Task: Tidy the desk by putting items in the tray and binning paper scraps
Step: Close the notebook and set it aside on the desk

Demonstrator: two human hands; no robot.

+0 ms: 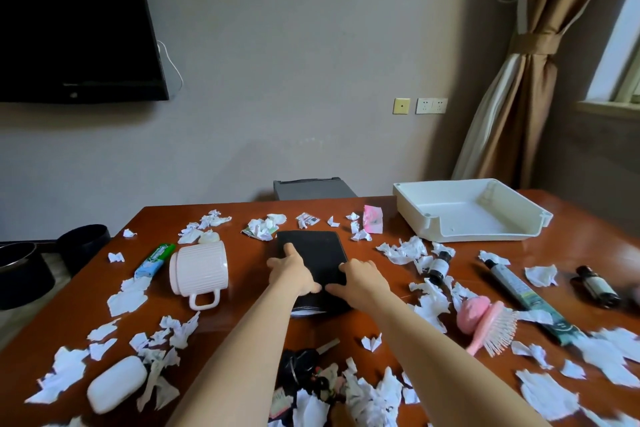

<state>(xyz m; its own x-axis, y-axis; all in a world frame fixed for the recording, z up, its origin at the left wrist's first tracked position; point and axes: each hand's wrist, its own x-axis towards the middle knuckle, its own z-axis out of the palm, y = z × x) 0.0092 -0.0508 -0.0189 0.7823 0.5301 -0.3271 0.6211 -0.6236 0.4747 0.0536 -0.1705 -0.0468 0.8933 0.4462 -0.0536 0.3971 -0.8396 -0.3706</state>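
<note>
notebook (pixel 313 253) mid-surface (pixel 242 288). my left hand (pixel 292 269) grips its left edge, right hand (pixel 360 279) its right. tray (pixel 485 236) far right, well apart. best: lift level, carry over scraps (pixel 405 250), lay flat inside.

Centre of the desk (pixel 242 322) sits the notebook (pixel 317 253), held at its near end by the left hand (pixel 292 270) and right hand (pixel 360 282). Left of it the mug (pixel 199 267) lies on its side, with a tube (pixel 155 259) just beyond it to the left. The tray (pixel 478 236) sits at the far right corner. Hairbrush (pixel 491 326) near right, case (pixel 117 383) near left, keys (pixel 304 369) between the forearms. Paper scraps (pixel 405 250) lie all around.
</note>
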